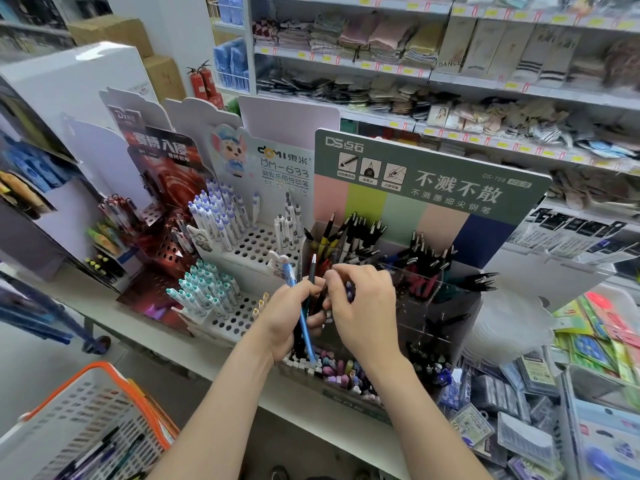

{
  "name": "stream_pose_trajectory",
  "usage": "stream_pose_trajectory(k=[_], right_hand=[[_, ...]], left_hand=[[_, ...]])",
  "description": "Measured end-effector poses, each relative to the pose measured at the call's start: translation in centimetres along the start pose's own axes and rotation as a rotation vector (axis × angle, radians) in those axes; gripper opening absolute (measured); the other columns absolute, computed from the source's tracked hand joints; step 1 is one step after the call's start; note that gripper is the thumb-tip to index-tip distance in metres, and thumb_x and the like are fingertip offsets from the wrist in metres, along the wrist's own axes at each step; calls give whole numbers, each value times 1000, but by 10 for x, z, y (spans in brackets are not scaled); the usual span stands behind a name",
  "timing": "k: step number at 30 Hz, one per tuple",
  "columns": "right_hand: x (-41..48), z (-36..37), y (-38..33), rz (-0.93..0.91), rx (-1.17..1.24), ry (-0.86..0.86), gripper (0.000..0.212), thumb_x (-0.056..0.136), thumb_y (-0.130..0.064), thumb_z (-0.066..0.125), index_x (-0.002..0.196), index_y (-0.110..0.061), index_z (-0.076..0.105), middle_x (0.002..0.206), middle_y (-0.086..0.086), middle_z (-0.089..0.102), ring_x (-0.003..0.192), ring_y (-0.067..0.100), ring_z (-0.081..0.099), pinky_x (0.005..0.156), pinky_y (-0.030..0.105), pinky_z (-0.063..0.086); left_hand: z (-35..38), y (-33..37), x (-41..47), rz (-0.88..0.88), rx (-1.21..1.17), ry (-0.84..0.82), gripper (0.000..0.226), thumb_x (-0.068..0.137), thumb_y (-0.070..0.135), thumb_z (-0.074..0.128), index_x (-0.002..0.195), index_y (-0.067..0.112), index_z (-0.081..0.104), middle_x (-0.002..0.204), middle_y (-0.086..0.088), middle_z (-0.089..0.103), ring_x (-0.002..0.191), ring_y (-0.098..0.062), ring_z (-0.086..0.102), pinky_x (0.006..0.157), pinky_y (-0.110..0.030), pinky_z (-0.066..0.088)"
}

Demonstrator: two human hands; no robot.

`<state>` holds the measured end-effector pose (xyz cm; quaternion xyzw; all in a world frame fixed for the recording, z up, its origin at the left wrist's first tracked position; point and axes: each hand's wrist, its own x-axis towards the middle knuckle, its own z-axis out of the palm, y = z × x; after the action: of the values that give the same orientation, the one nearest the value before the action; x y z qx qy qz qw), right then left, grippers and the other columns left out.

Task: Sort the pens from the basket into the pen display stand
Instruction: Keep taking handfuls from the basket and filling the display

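My left hand point(292, 315) grips a small bunch of pens, among them a blue pen point(300, 311) and a black pen point(312, 271), held upright in front of the stands. My right hand point(363, 306) pinches a dark pen out of that bunch, just left of the clear acrylic pen display stand point(436, 299) with the green header card. That stand holds black pens in its back compartments. The white basket point(93, 424) with orange handles sits at the lower left, several pens lying in its bottom.
A white perforated stand point(256, 244) with purple-tipped and teal-tipped pens stands left of my hands, a red stand point(162, 251) beyond it. Pen caps fill a tray point(332, 370) under my wrists. Packaged stationery lies at the right. Shelves of socks rise behind.
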<state>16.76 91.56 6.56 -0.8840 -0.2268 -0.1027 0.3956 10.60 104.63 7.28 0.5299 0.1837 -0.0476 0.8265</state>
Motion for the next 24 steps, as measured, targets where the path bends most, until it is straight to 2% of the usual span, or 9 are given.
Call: stream_pose_trajectory(k=[3,6,8,10,12,14,18,20,24], right_hand=[[0,-10,-13,136,311,-88,11,103,-32,68,108,-26,76,95,-10,73,86,11,68,79,27,52],[9,-27,-13,204,457,-28,12,106,-26,65,100,-25,75,81,-8,74,67,5,68,66,20,51],[16,-39,-5,233,515,131,14,110,-26,58,105,-25,72,78,-2,74,67,7,68,66,25,51],[19,-51,5,210,556,354,16,113,-24,53,112,-21,68,82,5,74,66,8,68,65,26,50],[19,-58,18,146,508,514,16,113,-21,53,117,-16,67,96,10,74,76,10,73,70,28,52],[15,-58,28,83,433,521,15,111,-18,58,118,-12,70,104,7,73,88,11,75,75,28,55],[1,-38,52,7,155,296,16,102,-13,72,116,-12,79,106,-2,77,99,12,72,87,32,57],[-5,-28,63,-15,-56,170,13,97,-17,78,110,-18,81,102,-3,77,101,23,68,81,42,54],[-11,-24,65,14,-323,124,5,92,-26,78,95,-25,83,102,0,68,101,31,53,75,43,44]], left_hand=[[5,1,-1,26,37,-7,22,108,21,48,103,4,62,70,-8,57,55,-18,47,53,-30,43],[10,-2,6,39,11,96,23,106,9,48,96,4,68,92,-22,70,79,-33,67,78,-48,60],[11,-4,10,35,12,149,25,102,4,45,89,5,66,91,-20,68,76,-30,68,72,-44,63],[13,-6,13,23,3,161,24,101,5,43,91,7,65,79,-11,56,59,-22,55,54,-36,54],[16,-6,15,-1,-34,116,19,104,9,44,104,8,63,72,-4,47,49,-15,36,42,-26,36],[20,-6,16,-14,-62,35,12,110,19,49,106,10,56,70,-2,45,47,-12,29,40,-23,26],[33,-9,20,-47,-17,-31,30,111,35,51,92,11,49,72,-3,50,47,-12,31,40,-21,28],[36,-11,22,-45,-19,-38,17,112,29,48,106,14,44,76,-5,55,46,-12,32,40,-22,28],[40,-10,25,-3,34,-47,2,113,21,44,113,20,43,80,-7,57,49,-15,34,43,-24,29]])
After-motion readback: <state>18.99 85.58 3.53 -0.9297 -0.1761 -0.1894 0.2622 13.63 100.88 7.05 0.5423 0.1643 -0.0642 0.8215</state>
